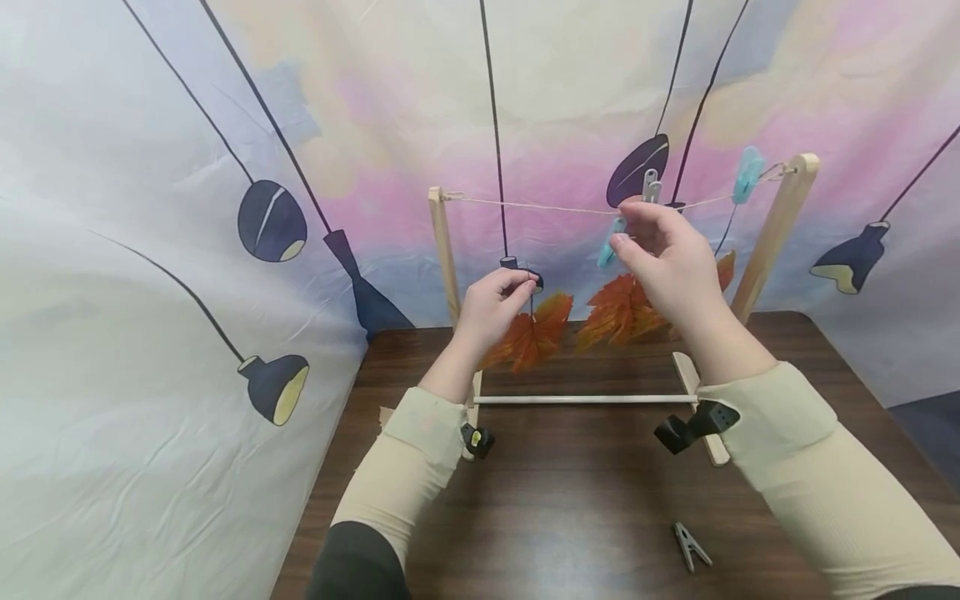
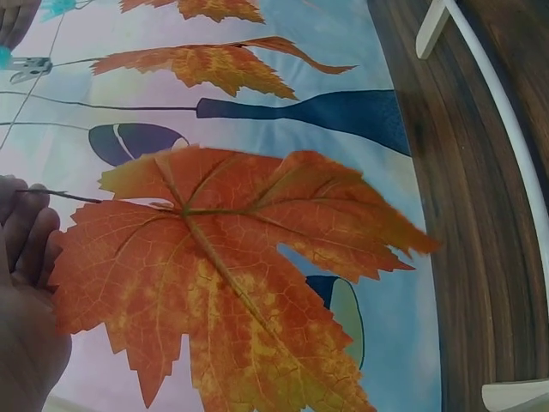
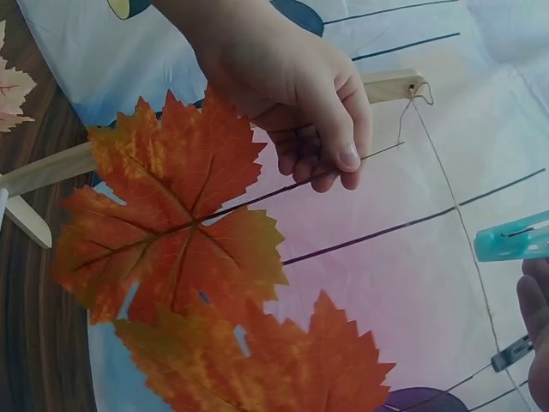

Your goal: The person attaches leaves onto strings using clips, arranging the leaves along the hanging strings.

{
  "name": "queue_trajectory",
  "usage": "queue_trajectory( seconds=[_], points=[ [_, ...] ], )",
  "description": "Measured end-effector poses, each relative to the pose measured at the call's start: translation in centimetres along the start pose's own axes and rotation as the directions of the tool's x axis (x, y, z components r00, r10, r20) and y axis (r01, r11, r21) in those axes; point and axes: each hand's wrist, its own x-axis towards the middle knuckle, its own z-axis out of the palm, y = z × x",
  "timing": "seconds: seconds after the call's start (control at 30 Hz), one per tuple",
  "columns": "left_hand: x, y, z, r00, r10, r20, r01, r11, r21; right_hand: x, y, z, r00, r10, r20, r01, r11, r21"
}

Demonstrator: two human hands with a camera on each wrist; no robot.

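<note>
A pastel backdrop [image 1: 420, 108] printed with dark hanging lamps [image 1: 262, 221] rises beyond the far edge of the brown table [image 1: 555, 500]. Its far right corner is rounded.

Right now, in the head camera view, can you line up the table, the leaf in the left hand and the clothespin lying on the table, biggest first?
1. Table
2. Held leaf
3. Loose clothespin

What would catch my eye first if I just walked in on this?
Probably the big orange leaf filling much of the left wrist view, its stem pinched by the left hand. Next, perhaps the right hand, holding a teal clothespin by the string between two wooden posts. Behind them hangs a pastel backdrop showing dark lamps.
</note>
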Motion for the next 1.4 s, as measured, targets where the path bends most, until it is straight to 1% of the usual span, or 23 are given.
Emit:
queue_trajectory(
  seconds=[0.17,0.3,0.37,0.5,0.63,0.83,0.97,1.1,1.27,1.4],
  points=[
    [0.5,0.5,0.0,1.000,0.006,0.029,-0.006,1.000,0.009,1.2,-1.1,0.1,1.000,0.017,-0.004,-0.017,1.000,0.003],
    [1.0,0.9,0.0,0.999,0.016,0.047,-0.017,0.999,0.037,2.0,-1.8,0.3,1.000,0.023,-0.011,-0.023,1.000,0.018],
    [1.3,1.1,0.0,0.999,0.011,0.051,-0.014,0.999,0.045,2.2,-2.0,0.3,1.000,0.021,-0.018,-0.021,0.999,0.028],
    [1.8,1.5,0.1,0.999,-0.003,0.048,0.002,1.000,0.022,2.5,-2.2,0.4,1.000,0.012,-0.024,-0.012,0.999,0.033],
    [2.1,2.0,0.1,0.999,-0.005,0.051,0.005,1.000,0.002,2.7,-2.2,0.3,1.000,0.000,-0.030,0.001,0.999,0.041],
    [2.8,2.3,0.5,0.997,-0.012,0.075,0.012,1.000,0.002,3.3,-2.6,0.1,0.999,0.023,-0.027,-0.022,0.999,0.040],
    [3.3,2.4,0.8,0.998,0.005,0.067,-0.005,1.000,0.008,3.9,-3.0,0.1,0.999,0.045,-0.008,-0.045,0.998,0.050],
    [3.7,2.6,1.1,0.999,0.029,0.040,-0.029,1.000,0.011,4.5,-3.5,0.2,0.998,0.057,0.008,-0.057,0.997,0.053],
    [4.0,2.8,1.6,0.999,0.014,0.030,-0.013,1.000,-0.016,5.1,-3.5,0.5,0.998,0.061,-0.019,-0.059,0.996,0.070],
    [4.3,2.9,1.9,1.000,-0.008,0.025,0.008,0.999,-0.034,5.4,-3.4,0.8,0.998,0.059,-0.029,-0.057,0.997,0.048]
  ],
)
